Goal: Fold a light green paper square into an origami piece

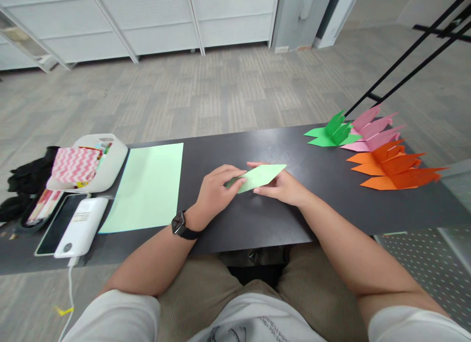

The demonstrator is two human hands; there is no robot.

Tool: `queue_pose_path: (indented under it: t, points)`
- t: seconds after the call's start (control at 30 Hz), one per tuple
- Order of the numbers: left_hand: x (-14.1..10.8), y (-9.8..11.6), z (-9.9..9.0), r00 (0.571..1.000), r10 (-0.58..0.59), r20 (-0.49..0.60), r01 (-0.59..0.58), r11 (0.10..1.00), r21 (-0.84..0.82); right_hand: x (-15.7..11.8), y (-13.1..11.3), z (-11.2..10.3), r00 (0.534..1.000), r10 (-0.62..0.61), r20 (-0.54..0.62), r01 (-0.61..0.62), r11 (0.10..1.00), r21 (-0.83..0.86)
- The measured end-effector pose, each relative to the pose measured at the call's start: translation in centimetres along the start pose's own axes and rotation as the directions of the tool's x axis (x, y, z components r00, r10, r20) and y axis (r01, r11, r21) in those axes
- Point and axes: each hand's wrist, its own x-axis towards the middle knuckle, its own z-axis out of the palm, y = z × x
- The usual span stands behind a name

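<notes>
A folded piece of light green paper (262, 175), a slim pointed diamond in shape, is held just above the dark table (228, 229). My left hand (220, 187) pinches its left end between thumb and fingers. From the other side my right hand (281, 186) grips it, with the thumb along the near edge and the fingers behind and beneath; part of those fingers is hidden by the paper. To the left of my hands lies a flat stack of light green paper (149, 185).
Folded paper shapes in green (334, 132), pink (377, 128) and orange (397, 168) stand at the right end. On the left are a white basket (114, 160) with a pink-patterned pouch (75, 164), a phone (61, 226) and a white power bank (81, 226) with a cable (70, 293).
</notes>
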Motion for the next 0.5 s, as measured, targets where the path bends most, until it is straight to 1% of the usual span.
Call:
queue_pose_path:
  t: [0.17,0.33,0.5]
  points:
    - [-0.02,0.39,0.0,0.999,0.003,-0.045,-0.004,1.0,-0.019,0.01,-0.13,0.57,0.999,-0.044,-0.01,0.044,0.999,0.013]
    - [0.01,0.76,-0.08,0.995,-0.018,-0.094,0.018,1.0,0.002,0.16,0.1,0.8,0.995,-0.065,-0.073,0.067,0.998,0.019]
    - [-0.08,0.8,-0.03,0.991,0.023,-0.133,-0.011,0.996,0.09,0.35,0.29,1.14,0.993,-0.058,-0.102,0.063,0.997,0.038]
